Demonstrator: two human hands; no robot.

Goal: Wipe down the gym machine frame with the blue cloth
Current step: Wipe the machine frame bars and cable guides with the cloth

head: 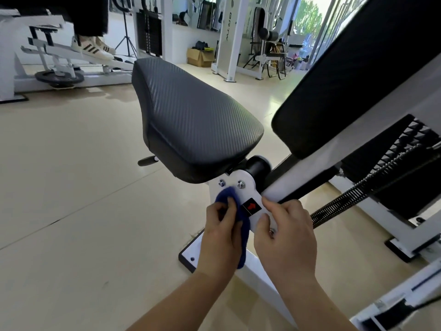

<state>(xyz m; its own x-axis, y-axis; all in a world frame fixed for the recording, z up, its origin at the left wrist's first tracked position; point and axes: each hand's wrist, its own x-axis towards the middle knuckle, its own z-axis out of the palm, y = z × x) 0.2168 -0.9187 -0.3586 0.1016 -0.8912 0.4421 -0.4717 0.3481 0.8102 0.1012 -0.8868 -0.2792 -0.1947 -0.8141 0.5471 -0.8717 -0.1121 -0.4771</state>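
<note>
- A fuzzy blue cloth (241, 225) is being gripped in the left hand (220, 237) down at about 6 o'clock in the view, with the fingers curled round it and clamped on.
- The cloth is being pressed against the white metal bracket plate (248, 189) of the gym machine frame. One end is bunched up at the plate's 9 o'clock side, just under a bolt, and the rest is trailing down its left edge.
- The plate's 3 o'clock edge is being held by the right hand (286, 237). The thumb is laid on the face, the forefinger is hooked over the edge, and the other fingers are tucked in together.
- A small black sticker with a red arrow (251, 207) is being framed between the two hands, just beside the cloth.
- A black textured padded seat (191, 120) is being carried right above the plate at 12 o'clock, and a long black back pad (358, 75) is slanting up toward 2 o'clock.
- A dark coiled spring (358, 189) is being stretched off from behind the right hand toward 3 o'clock.
- Way back at 11 o'clock, white sneakers with black stripes (95, 47) are being rested on another machine, and a brown cardboard box (200, 57) is sitting on the floor at 12 o'clock.
</note>
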